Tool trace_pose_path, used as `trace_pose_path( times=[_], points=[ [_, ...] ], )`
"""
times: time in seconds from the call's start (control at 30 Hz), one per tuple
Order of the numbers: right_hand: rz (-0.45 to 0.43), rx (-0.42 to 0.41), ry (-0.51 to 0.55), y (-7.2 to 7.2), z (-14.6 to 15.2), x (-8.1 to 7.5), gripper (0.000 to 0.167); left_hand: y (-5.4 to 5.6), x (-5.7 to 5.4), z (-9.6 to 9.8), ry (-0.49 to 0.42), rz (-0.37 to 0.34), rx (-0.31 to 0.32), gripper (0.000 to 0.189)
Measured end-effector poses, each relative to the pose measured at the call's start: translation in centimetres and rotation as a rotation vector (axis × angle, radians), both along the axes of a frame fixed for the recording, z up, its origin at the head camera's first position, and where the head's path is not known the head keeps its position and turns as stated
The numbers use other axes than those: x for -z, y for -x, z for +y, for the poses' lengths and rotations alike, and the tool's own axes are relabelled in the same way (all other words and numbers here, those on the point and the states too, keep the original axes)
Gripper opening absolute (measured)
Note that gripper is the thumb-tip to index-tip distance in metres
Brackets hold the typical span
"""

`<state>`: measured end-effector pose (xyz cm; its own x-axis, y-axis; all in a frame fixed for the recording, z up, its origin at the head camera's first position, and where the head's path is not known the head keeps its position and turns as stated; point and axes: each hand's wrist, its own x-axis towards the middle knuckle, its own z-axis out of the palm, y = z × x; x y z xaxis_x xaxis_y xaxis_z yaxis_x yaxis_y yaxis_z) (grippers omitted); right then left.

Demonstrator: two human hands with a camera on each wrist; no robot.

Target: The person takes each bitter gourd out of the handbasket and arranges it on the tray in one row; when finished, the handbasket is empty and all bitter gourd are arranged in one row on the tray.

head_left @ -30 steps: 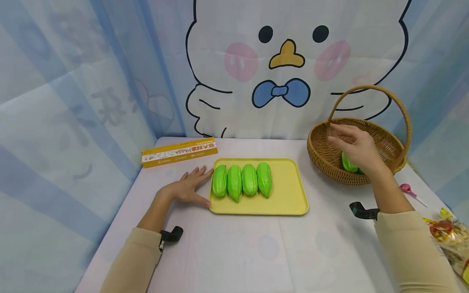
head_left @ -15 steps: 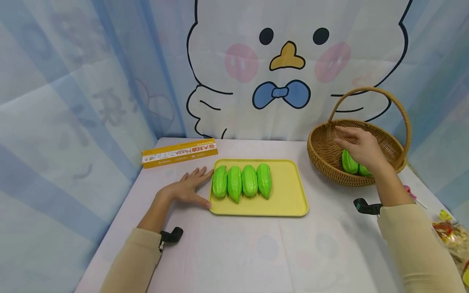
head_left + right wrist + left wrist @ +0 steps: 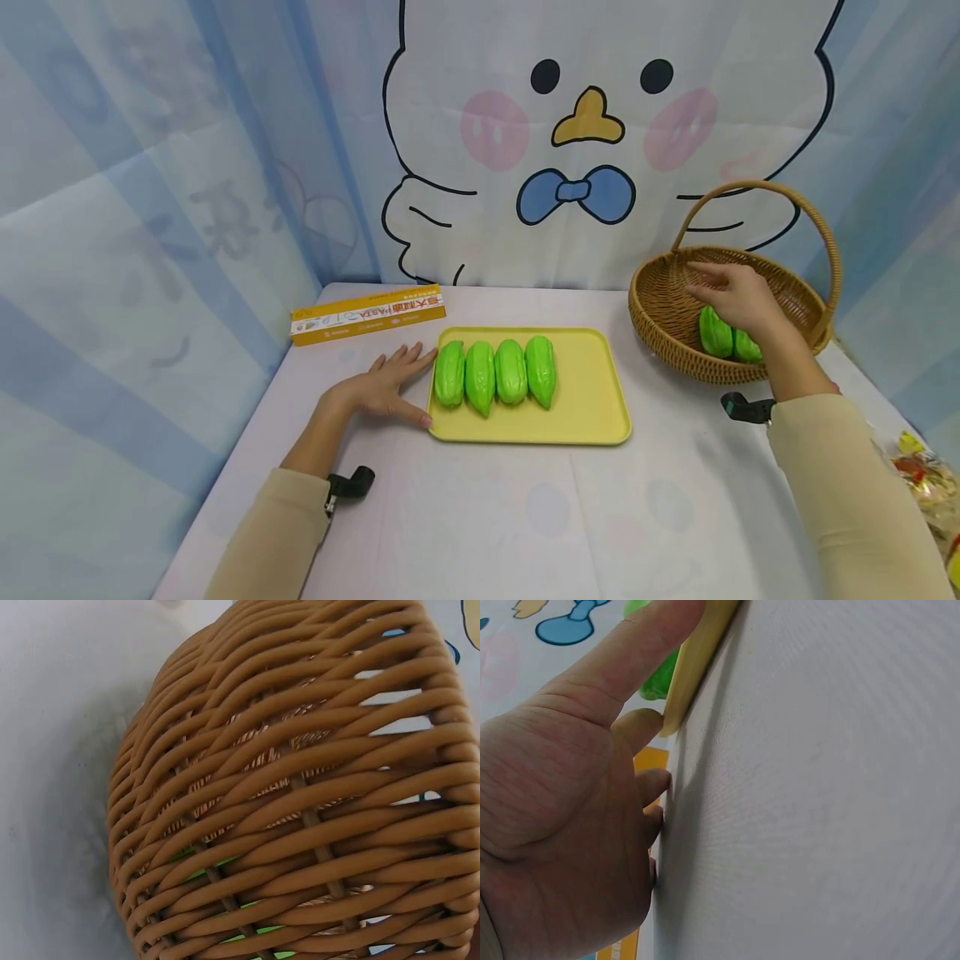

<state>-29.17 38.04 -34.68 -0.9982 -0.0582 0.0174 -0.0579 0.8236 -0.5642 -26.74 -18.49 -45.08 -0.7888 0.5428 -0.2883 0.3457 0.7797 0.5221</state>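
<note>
My left hand (image 3: 382,390) rests on the table with fingers spread, thumb and index fingertip at the left edge of the yellow tray (image 3: 588,392). In the left wrist view the thumb (image 3: 641,656) reaches along the tray's side. Several glossy green, ridged star fruits (image 3: 511,372) lie side by side on the tray's left half. Over the wicker basket (image 3: 656,321), my right hand (image 3: 742,302) hovers with fingers extended and nothing visible in them. Beneath it, two more green fruits (image 3: 716,335) sit in the basket, partly covered by the hand and wrist. The basket's woven wall (image 3: 300,787) fills the right wrist view.
A yellow pasta box (image 3: 367,314) lies at the back left of the table. The basket's tall handle (image 3: 813,208) arches over its right side. At the right edge is a clear food packet (image 3: 926,479), partly behind the sleeve. A patterned curtain (image 3: 577,250) hangs behind the table.
My right hand has shifted slightly to the right and down over the basket, and more of the two fruits inside shows. The left hand and the tray have stayed put.
</note>
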Motion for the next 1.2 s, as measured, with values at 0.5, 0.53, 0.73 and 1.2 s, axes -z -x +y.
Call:
trace_pose_path(
  times=[0.5, 0.53, 0.73, 1.2],
  points=[
    [-0.21, 0.006, -0.086, 0.4, 1.9, 0.9, 0.068, -0.1, -0.4, 0.1, 0.008, -0.001, -0.005, 0.127],
    [-0.218, 0.009, -0.086, 0.4, 1.9, 1.0, 0.068, -0.1, -0.3, 0.1, 0.008, -0.002, -0.006, 0.127],
    [-0.249, 0.035, -0.098, 0.5, 2.2, 1.6, 0.065, 0.0, -0.3, 0.0, 0.006, 0.0, -0.007, 0.127],
    [-0.2, 0.025, -0.023, 0.7, 2.0, 2.2, 0.059, 0.1, 0.1, 0.0, 0.009, 0.002, 0.0, 0.127]
  ],
)
